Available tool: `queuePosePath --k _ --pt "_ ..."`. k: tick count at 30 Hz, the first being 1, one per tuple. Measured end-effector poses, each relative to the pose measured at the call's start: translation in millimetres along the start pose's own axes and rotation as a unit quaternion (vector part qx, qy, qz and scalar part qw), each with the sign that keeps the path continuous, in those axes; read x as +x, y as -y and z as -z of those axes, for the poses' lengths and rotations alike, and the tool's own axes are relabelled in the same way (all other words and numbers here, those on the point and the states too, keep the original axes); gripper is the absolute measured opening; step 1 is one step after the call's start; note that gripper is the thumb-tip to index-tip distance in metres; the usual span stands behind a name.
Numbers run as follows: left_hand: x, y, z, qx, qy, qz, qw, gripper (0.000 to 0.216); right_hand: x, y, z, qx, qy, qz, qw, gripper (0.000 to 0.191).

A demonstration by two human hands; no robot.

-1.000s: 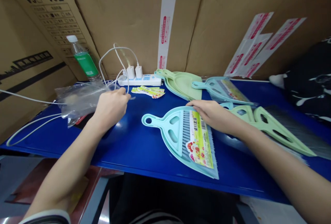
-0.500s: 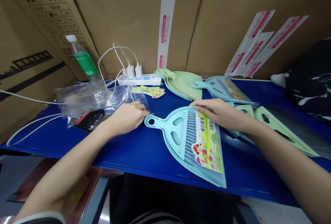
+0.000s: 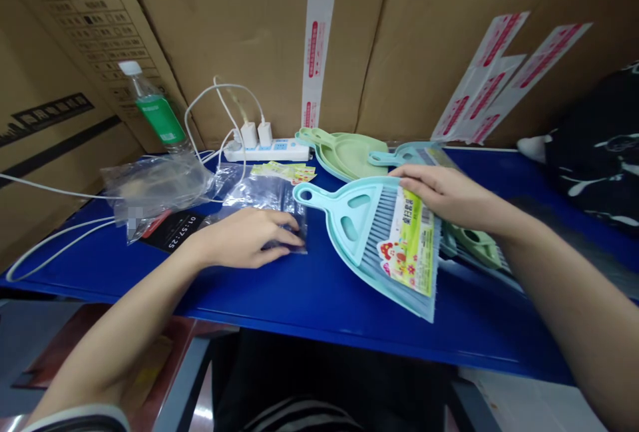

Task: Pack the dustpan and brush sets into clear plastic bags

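My right hand (image 3: 439, 194) grips the upper right edge of a light-blue dustpan (image 3: 349, 235), thumb on top. A matching brush with grey-blue bristles (image 3: 383, 219) lies nested in the pan, with a yellow-green printed card (image 3: 410, 242) over the bristles. The pan's ringed handle points left. My left hand (image 3: 259, 237) rests palm down, fingers apart, on the near edge of a clear plastic bag (image 3: 259, 191). Its fingertips are a short way left of the pan.
Behind are stacked green dustpans (image 3: 354, 152) and another blue set (image 3: 407, 152). More green pieces (image 3: 479, 245) lie partly under my right arm. A power strip (image 3: 274, 150), bottle (image 3: 162, 119), phone (image 3: 180, 227), loose cards (image 3: 287, 171) and white cables stand at the back left.
The dustpan set has shifted up and right in my right hand. My left hand has come away from beside its handle, opened its fingers, and settled lower on the bag, whose edge now reaches nearer.
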State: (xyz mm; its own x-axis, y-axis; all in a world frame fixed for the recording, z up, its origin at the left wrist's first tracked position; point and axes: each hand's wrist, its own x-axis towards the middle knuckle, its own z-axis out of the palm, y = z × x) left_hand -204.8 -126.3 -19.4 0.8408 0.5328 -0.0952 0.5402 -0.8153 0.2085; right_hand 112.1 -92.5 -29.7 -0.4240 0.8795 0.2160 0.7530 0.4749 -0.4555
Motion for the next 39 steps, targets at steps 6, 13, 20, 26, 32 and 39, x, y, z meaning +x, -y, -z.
queuePosePath --k 6,13,20,26,32,39 --pt "-0.6 -7.7 4.0 -0.151 0.029 -0.068 0.986 0.022 -1.2 5.1 -2.3 -0.029 0.039 0.017 0.999 0.028" --pt "9.6 -8.8 -5.0 0.039 -0.059 0.121 0.990 0.030 -2.3 5.0 -4.2 -0.040 0.060 0.024 0.997 0.029" --pt "17.4 -11.0 -16.2 0.069 -0.004 0.223 0.972 0.022 -4.0 5.3 -2.2 -0.036 0.081 0.039 0.995 0.032" --pt "18.0 -12.2 -19.3 0.063 -0.025 0.264 0.962 0.020 -4.1 7.6 -0.5 -0.024 0.089 0.041 0.995 0.032" --pt "22.4 -11.3 -25.0 0.038 -0.026 0.281 0.959 0.014 -4.2 6.4 0.4 -0.020 0.097 0.034 0.995 0.031" --pt "21.2 -11.2 -15.4 -0.010 -0.037 0.273 0.961 0.009 -3.8 6.9 2.0 -0.020 0.097 0.033 0.995 0.031"
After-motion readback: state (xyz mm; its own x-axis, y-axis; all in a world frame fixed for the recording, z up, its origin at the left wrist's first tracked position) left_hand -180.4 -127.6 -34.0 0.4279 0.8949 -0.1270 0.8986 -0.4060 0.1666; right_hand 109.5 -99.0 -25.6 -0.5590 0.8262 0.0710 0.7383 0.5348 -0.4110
